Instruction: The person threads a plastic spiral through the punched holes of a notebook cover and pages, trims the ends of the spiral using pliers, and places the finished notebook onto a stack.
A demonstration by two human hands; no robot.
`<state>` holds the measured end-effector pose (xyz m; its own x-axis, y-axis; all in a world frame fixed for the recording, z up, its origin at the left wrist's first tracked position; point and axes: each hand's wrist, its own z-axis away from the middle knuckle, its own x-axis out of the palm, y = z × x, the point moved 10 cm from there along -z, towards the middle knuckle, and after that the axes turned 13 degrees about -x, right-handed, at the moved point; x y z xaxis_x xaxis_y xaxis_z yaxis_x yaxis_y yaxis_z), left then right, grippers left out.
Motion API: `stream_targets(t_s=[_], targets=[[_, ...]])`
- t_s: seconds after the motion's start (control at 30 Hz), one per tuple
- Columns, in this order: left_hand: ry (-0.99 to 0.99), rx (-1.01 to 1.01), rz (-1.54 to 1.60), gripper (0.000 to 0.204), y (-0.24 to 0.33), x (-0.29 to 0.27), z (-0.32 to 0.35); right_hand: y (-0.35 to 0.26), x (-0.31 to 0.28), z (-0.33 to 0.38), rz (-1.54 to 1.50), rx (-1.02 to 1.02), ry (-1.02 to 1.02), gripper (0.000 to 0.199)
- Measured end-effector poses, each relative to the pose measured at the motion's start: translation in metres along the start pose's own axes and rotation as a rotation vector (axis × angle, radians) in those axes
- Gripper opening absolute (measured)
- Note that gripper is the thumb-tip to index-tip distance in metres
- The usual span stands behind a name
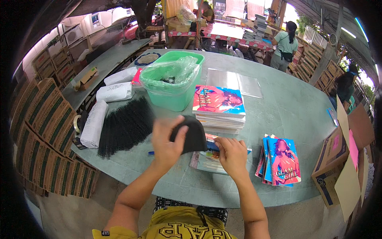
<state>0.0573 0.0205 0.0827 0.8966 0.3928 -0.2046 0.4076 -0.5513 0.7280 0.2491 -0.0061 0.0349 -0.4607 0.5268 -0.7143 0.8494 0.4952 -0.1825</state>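
Notebooks: we count two stacks, one far (219,108), one right (279,161); our left hand (166,141) grips a black coil (191,135), right hand (231,154) pinches the near notebook (207,160).

Left hand (166,140) grips black binding coil (191,135); right hand (232,154) presses notebook (207,160) on green table (286,107).

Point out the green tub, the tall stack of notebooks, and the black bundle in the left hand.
Green tub (171,99): head view, front wall.
Tall stack of notebooks (219,101): head view, top cover.
Black bundle (195,137): head view, its middle, held by the left hand (167,143).
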Motion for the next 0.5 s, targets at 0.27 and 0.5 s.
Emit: stream_targets(t_s=[0.27,0.5], targets=[[-0.121,0.093,-0.054,0.031,0.02,0.012,0.004,-0.007,0.001,-0.001,0.091,-0.028,-0.004,0.01],[-1.119,-0.06,-0.33,0.03,-0.048,0.087,0.118,-0.016,0.027,-0.02,0.049,-0.053,-0.032,0.015]])
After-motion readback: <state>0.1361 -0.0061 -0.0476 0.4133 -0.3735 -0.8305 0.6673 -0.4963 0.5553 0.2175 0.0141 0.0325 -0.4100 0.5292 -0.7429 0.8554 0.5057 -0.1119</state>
